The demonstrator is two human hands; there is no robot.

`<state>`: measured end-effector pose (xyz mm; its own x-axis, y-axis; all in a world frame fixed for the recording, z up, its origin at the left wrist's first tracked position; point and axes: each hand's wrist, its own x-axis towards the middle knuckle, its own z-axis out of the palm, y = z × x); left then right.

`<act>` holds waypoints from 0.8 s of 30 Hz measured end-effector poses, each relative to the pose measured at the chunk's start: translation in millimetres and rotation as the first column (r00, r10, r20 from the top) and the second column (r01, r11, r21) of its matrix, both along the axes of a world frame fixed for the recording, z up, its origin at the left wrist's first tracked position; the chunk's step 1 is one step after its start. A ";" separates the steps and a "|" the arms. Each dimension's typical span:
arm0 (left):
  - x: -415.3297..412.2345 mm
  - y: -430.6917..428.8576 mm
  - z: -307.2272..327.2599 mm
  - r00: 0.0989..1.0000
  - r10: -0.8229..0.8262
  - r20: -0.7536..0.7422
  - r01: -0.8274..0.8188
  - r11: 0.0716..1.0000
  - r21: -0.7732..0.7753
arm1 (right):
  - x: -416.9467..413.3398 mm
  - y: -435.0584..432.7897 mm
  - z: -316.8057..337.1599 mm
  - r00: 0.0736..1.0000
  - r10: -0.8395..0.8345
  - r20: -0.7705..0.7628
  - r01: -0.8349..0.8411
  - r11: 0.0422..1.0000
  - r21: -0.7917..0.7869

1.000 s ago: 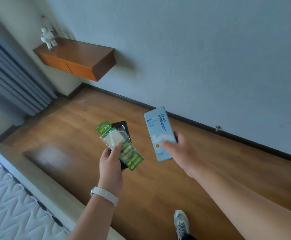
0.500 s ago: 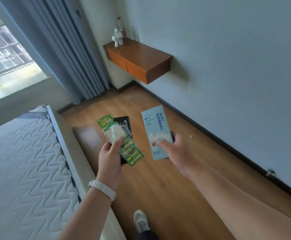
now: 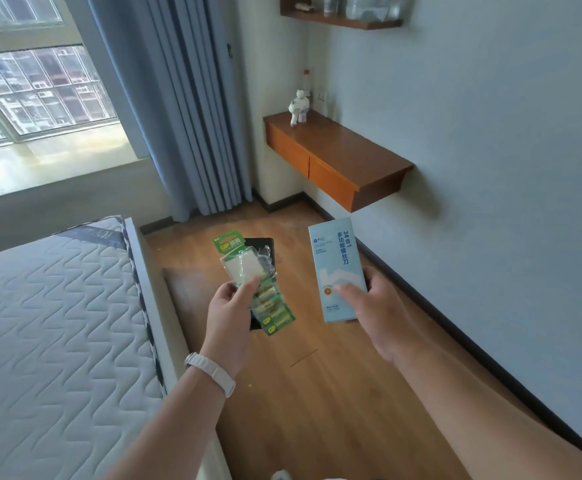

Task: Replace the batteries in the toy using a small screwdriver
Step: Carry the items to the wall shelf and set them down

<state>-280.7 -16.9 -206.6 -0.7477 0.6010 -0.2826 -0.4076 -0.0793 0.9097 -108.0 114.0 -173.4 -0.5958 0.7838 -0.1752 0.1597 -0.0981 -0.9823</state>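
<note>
Battery pack (image 3: pixel 272 306): green card, clear blister torn open at the top, tilted; left hand (image 3: pixel 229 306) grips it, just right of the bed (image 3: pixel 57 323).
Black item (image 3: pixel 261 244): flat, behind the pack.
Screwdriver box (image 3: pixel 338 268): light blue, upright; right hand (image 3: pixel 376 317) grips it, farther right of the bed.

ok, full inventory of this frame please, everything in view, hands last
battery pack: 1, green, held up in the left hand
black flat item: 1, black, behind the battery pack in the same hand; cannot tell what it is
screwdriver box: 1, light blue, held upright in the right hand
figurine: 1, white, standing on the wall cabinet
wall cabinet: 1, brown wood, on the wall at right
upper shelf: 1, brown, top edge, glass containers on it
curtain: 1, blue-grey, beside the window
window: 1, upper left
mattress: 1, white quilted, lower left
floor: wood, brown
wrist strap: 1, white, left wrist
left hand: grips battery pack
right hand: grips screwdriver box
</note>
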 end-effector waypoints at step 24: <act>-252.3 218.4 11.6 0.994 0.110 0.003 -0.109 0.991 -0.081 | -266.9 244.7 -4.7 0.999 0.040 -0.037 -0.043 0.996 -0.076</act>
